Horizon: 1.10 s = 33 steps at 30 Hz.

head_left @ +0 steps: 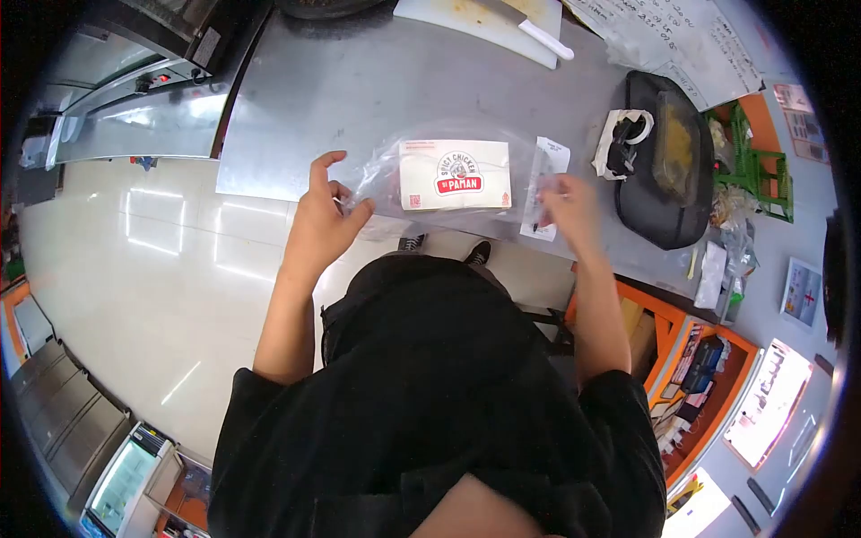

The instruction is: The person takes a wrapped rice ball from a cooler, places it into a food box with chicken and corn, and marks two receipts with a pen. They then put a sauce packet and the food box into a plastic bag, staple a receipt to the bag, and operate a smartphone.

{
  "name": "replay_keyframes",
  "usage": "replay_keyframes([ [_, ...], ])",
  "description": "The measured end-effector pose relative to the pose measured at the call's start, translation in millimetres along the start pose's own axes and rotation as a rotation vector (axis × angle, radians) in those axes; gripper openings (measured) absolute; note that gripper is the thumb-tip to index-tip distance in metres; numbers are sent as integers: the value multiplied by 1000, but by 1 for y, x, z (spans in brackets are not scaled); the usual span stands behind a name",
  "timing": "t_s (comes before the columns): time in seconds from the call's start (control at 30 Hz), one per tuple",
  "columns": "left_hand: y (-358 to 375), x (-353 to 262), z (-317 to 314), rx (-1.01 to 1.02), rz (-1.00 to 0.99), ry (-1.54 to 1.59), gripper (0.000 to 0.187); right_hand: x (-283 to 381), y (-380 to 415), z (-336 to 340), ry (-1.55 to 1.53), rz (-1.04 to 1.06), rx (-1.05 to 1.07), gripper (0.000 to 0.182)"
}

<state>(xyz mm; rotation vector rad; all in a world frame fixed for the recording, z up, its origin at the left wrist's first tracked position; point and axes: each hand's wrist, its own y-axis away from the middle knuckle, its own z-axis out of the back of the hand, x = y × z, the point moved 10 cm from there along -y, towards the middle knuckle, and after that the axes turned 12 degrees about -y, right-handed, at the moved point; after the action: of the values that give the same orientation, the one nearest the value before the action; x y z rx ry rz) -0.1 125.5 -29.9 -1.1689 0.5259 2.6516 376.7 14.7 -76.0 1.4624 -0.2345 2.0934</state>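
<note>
A white food box (455, 160) with "Spicy Chicken Di Paman" printed on top lies inside a clear plastic bag (381, 175) near the counter's front edge. At the bag's left end, my left hand (325, 224) has its thumb and index finger spread apart, close to the plastic. Along the right side of the box is a narrow printed paper slip (549, 158), like a receipt. My right hand (570, 208) is over this slip with its fingers bent together, slightly blurred. Whatever is between those fingers is hidden.
On the metal counter (296, 117), a cutting board (484, 20) and a white-handled knife (545, 40) lie at the back. To the right stand a black bag-like object (641, 202), a tape roll (639, 127) and green baskets (771, 184). Orange shelving (659, 359) is below.
</note>
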Motion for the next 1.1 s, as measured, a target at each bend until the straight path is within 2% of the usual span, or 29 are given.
replay_keyframes([
  [0.03, 0, -5, 1, 43, 13, 38, 60, 19, 2, 7, -107, -129, 65, 13],
  [0.1, -1, -34, 15, 74, -27, 186, 47, 68, 6, 28, -196, -170, 90, 22],
  [0.13, -3, -46, 19, 87, -46, 263, 41, 84, 3, 36, -195, -133, 104, 21],
  [0.23, -14, -84, 42, -77, -320, 97, 29, 119, -5, 45, -143, -5, 177, 19],
  [0.27, -18, -93, 45, -83, -337, 114, 24, 129, -6, 43, -90, 47, 222, 19],
  [0.37, -27, -92, 49, 14, -156, 5, 22, 143, -1, 34, 139, 99, 281, 19],
  [0.4, -25, -94, 56, 20, -141, 56, 26, 146, 2, 32, 227, 97, 288, 18],
  [0.47, -17, -92, 70, 35, -100, 162, 33, 153, 6, 42, 112, 31, 252, 19],
  [0.5, -18, -98, 69, 72, -143, 158, 37, 153, 7, 46, 54, -3, 234, 19],
  [0.57, -22, -108, 66, 145, -230, 150, 48, 158, -6, 53, 121, 210, 77, 17],
  [0.6, -21, -102, 55, 249, -220, 216, 59, 164, -8, 56, 154, 316, -2, 16],
  [0.67, -21, -94, 45, 266, -235, 313, 59, 200, 21, 56, 113, 538, -54, 17],
  [0.7, -20, -91, 41, 274, -243, 362, 59, 219, 41, 49, 92, 649, -81, 19],
  [0.73, -18, -85, 35, 277, -210, 357, 60, 229, 56, 21, 25, 749, 107, 20],
  [0.8, -13, -76, 28, 257, -195, 403, 58, 232, 71, -53, 130, 708, 458, 21],
  [0.87, -9, -64, 24, 249, -203, 455, 56, 177, 39, -111, 512, 627, 447, 18],
  [0.93, -5, -63, 23, 235, -206, 480, 55, 113, -7, -155, 860, 304, 597, 37],
  [1.03, -1, -65, 22, 221, -202, 524, 55, 97, -11, -161, 809, 426, 602, 66],
  [1.1, -1, -64, 21, 245, -192, 548, 55, 76, -16, -161, 771, 414, 662, 91],
])
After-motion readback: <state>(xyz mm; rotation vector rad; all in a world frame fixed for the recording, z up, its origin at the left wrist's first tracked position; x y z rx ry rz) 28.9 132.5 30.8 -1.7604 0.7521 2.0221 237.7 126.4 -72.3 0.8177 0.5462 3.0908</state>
